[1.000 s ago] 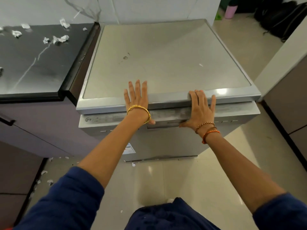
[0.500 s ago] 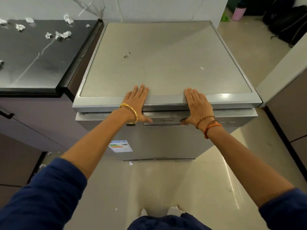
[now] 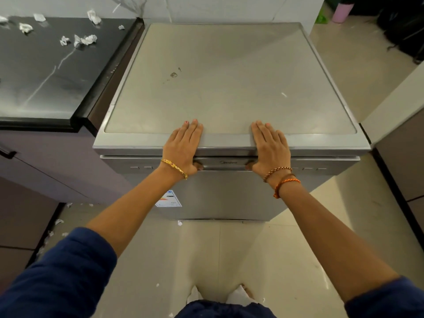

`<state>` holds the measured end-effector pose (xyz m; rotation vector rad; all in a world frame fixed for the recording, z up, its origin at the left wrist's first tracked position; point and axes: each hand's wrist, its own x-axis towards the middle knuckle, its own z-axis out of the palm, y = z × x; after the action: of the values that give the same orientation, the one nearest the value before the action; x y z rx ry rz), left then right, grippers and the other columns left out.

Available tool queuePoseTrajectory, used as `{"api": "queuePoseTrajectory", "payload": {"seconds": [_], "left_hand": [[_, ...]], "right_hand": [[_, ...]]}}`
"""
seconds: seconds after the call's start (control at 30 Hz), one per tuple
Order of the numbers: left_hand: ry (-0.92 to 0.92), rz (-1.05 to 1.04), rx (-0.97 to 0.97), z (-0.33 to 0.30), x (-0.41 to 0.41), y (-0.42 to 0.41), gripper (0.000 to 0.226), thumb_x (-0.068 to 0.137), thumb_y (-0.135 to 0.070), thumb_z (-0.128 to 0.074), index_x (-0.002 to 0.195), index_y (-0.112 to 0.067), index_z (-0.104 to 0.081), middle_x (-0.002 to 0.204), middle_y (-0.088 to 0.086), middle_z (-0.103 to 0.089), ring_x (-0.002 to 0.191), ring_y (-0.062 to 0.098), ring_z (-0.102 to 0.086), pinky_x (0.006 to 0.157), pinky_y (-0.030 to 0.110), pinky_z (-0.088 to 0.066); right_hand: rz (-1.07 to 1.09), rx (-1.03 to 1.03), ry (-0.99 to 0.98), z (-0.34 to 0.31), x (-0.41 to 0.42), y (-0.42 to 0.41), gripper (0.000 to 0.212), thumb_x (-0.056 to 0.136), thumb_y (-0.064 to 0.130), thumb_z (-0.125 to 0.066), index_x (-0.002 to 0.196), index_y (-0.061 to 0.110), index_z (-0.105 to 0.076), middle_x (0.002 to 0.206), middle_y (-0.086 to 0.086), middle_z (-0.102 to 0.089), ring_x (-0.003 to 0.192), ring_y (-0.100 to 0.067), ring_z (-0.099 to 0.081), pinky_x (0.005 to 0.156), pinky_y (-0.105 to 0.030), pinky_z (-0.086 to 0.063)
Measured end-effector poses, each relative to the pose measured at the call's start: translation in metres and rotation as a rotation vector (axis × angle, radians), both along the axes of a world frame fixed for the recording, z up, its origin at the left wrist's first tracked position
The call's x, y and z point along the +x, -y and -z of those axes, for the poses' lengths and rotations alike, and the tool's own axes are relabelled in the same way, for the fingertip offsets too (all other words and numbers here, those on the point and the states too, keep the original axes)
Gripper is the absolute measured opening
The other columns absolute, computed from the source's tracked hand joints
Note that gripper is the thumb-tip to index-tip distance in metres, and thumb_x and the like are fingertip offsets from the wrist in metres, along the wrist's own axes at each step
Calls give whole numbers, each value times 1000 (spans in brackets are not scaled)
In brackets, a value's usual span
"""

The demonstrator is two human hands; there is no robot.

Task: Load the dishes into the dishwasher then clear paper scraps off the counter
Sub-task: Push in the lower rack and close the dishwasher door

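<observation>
The silver dishwasher (image 3: 229, 76) stands in front of me, its door (image 3: 229, 196) up against the body. My left hand (image 3: 183, 145) lies flat over the top front edge, fingers straight on the lid, thumb at the door's handle recess (image 3: 224, 165). My right hand (image 3: 270, 148) lies the same way further right. White paper scraps (image 3: 85, 40) are scattered on the dark counter (image 3: 46, 76) to the left. No dishes are in view.
More paper bits (image 3: 58, 221) lie on the tiled floor by the lower cabinets on the left. A cabinet (image 3: 401, 161) flanks the dishwasher on the right. A pink bottle (image 3: 341, 11) and black bags (image 3: 403, 24) sit on the floor far back right.
The dishwasher door, tilted out at the top a second ago, has swung in against the body. Both hands stayed on the front edge, with the thumbs now at the handle.
</observation>
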<state>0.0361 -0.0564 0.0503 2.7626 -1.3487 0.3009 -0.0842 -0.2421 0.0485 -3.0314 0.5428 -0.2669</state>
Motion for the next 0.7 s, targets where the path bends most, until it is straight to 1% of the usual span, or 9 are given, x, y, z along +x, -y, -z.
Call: {"api": "queuePoseTrajectory", "payload": {"seconds": [0.1, 0.17, 0.23, 0.4, 0.47, 0.5, 0.57, 0.63, 0.7], "left_hand": [[51, 33, -32, 7, 5, 0, 112, 21, -31, -92, 119, 7, -55, 120, 25, -59, 108, 44, -58, 85, 53, -49], [65, 47, -25, 7, 5, 0, 111, 19, -32, -91, 117, 7, -57, 119, 23, -61, 106, 43, -60, 83, 51, -51], [67, 52, -4, 6, 4, 0, 110, 19, -33, -91, 116, 6, -57, 118, 23, -61, 106, 42, -60, 83, 50, -51], [45, 88, 29, 3, 5, -3, 106, 27, -38, -87, 118, 6, -56, 120, 22, -60, 107, 42, -59, 85, 48, -51], [51, 104, 35, 4, 5, -5, 94, 42, -43, -77, 120, 4, -55, 122, 21, -60, 109, 40, -59, 87, 45, -51], [55, 112, 28, 5, 5, -6, 87, 50, -46, -67, 120, 3, -54, 122, 20, -60, 110, 39, -59, 87, 44, -51], [58, 129, 3, 8, 7, -7, 78, 61, -48, -48, 120, 2, -54, 121, 19, -61, 110, 38, -59, 87, 43, -51], [106, 148, -34, 12, 9, -7, 74, 66, -48, -45, 119, 2, -55, 121, 19, -61, 109, 37, -60, 87, 43, -52], [172, 143, -67, 18, 12, -7, 70, 68, -47, -48, 118, 1, -57, 120, 18, -62, 109, 36, -60, 88, 40, -51]], "right_hand": [[-17, -35, 91, 7, 1, 3, 102, 47, 20, -89, 135, 1, -41, 137, -19, -47, 126, -39, -44, 105, -47, -32], [-41, -72, 158, 10, 1, 4, 103, 35, 23, -92, 126, -2, -51, 125, -21, -57, 113, -41, -55, 96, -50, -42], [-66, -114, 179, 11, 0, 3, 102, 32, 27, -91, 122, -3, -54, 119, -21, -60, 108, -41, -58, 92, -51, -45], [-105, -211, 189, 12, -5, 3, 96, 40, 32, -85, 123, -2, -51, 120, -20, -59, 110, -38, -57, 93, -50, -44], [-116, -241, 199, 16, -6, 5, 94, 43, 34, -83, 124, 0, -49, 121, -19, -59, 113, -37, -54, 95, -48, -44], [-118, -254, 213, 18, -6, 7, 93, 45, 35, -82, 125, 1, -48, 121, -18, -58, 115, -35, -50, 96, -46, -43], [-123, -282, 243, 23, -6, 11, 91, 47, 36, -79, 125, 2, -47, 121, -18, -58, 115, -31, -39, 100, -43, -36], [-136, -308, 259, 27, -6, 14, 89, 48, 35, -78, 124, 1, -47, 119, -18, -59, 113, -30, -36, 99, -42, -27], [-137, -313, 284, 31, -5, 15, 87, 49, 33, -78, 124, 1, -47, 117, -19, -60, 112, -30, -36, 99, -42, -25]]}}
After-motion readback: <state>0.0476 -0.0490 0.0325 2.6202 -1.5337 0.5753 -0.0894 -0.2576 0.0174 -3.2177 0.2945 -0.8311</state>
